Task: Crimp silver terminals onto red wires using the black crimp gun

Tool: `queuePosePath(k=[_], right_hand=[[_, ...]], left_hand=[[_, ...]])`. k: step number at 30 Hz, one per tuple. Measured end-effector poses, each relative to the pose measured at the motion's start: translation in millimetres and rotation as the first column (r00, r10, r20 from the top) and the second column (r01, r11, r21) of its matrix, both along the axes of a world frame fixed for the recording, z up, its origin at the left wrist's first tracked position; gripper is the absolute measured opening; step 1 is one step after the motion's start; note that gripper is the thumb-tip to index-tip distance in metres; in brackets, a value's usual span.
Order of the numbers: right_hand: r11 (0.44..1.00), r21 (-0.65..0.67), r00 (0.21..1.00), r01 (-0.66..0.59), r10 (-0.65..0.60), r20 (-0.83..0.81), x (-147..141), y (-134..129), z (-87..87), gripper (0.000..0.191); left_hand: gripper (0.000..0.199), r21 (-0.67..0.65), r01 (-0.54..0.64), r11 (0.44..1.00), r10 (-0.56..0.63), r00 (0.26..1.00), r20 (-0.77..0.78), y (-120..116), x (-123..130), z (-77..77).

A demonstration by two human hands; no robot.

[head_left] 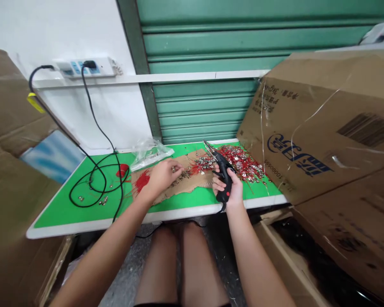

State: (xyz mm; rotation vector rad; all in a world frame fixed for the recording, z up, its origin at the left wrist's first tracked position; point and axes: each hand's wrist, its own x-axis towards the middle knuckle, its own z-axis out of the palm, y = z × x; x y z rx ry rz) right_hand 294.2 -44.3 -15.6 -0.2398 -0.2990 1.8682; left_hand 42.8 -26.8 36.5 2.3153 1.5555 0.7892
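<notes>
My right hand (228, 187) is closed around the handle of a black corded soldering gun (224, 172), whose pointed metal tip is tilted up and to the left. Above a torn piece of cardboard (179, 192), my left hand (164, 175) has its thumb and forefinger pinched on a small shiny metal piece (173, 169); its exact kind is too small to tell. Small dark parts (183, 175) are scattered on the cardboard just right of those fingers. Red wires (142, 182) lie partly behind my left hand. Beyond the soldering gun spreads a pile of red wires with round metal parts (243, 162).
The green-topped table (60, 209) has a white edge. Black cable (92, 204) loops on its left side, near a red spool (123, 170). A clear plastic bag (150, 153) lies behind. A power strip (88, 67) is on the wall. Large cardboard boxes (333, 128) flank the table.
</notes>
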Motion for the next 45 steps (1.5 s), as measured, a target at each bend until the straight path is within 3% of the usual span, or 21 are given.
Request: queuePosePath(k=[4,7,10,13,17,20,25,29,34,42,45], right_hand=[[1.0,0.014,1.0,-0.01,0.01,0.007,3.2,-2.3,-0.4,0.023],[0.999,0.026,0.999,-0.043,0.042,0.034,4.6,-2.6,-1.3,0.025],[0.997,0.039,0.997,-0.06,0.058,0.056,3.8,-2.7,-1.0,0.028],[0.996,0.048,0.993,-0.073,0.069,0.092,1.8,-3.0,0.4,0.031],[0.992,0.09,0.984,-0.087,0.071,0.162,0.2,-2.7,0.9,0.026],[0.991,0.099,0.984,-0.09,0.072,0.164,0.0,-2.2,0.0,0.025],[0.995,0.047,0.987,-0.088,0.081,0.136,-0.9,-2.4,-1.3,0.021],[0.996,0.042,0.987,-0.08,0.073,0.144,-0.7,-3.2,-1.9,0.021],[0.995,0.053,0.977,-0.087,0.074,0.201,-0.5,-2.4,-1.0,0.028],[0.995,0.066,0.962,-0.068,0.047,0.27,-2.7,-0.4,0.4,0.026],[0.995,0.064,0.958,-0.082,0.061,0.28,-3.3,-0.1,0.3,0.025]], left_hand=[[0.024,0.008,0.042,0.999,-0.041,0.999,-0.022,13.7,47.6,-5.0],[0.026,-0.053,0.005,0.999,-0.011,0.993,-0.114,2.3,49.8,-12.1],[0.032,-0.126,-0.071,0.989,0.045,0.979,-0.197,-17.3,20.3,-15.4],[0.031,-0.096,-0.146,0.985,0.125,0.973,-0.196,-32.0,-22.8,-15.5],[0.035,-0.01,-0.198,0.98,0.191,0.959,-0.21,-34.8,-69.6,-15.4],[0.033,0.009,-0.236,0.972,0.23,0.936,-0.268,-30.6,-83.5,-13.6],[0.035,0.008,-0.146,0.989,0.141,0.938,-0.318,-18.7,-65.3,-6.9],[0.034,-0.019,-0.145,0.989,0.126,0.908,-0.4,7.8,-48.1,-2.6],[0.03,-0.05,-0.103,0.993,0.069,0.887,-0.456,36.3,-51.3,-4.0],[0.031,-0.05,-0.135,0.99,0.1,0.896,-0.434,43.0,-53.3,-12.8],[0.031,-0.089,-0.197,0.976,0.136,0.882,-0.451,44.0,-51.8,-14.0]])
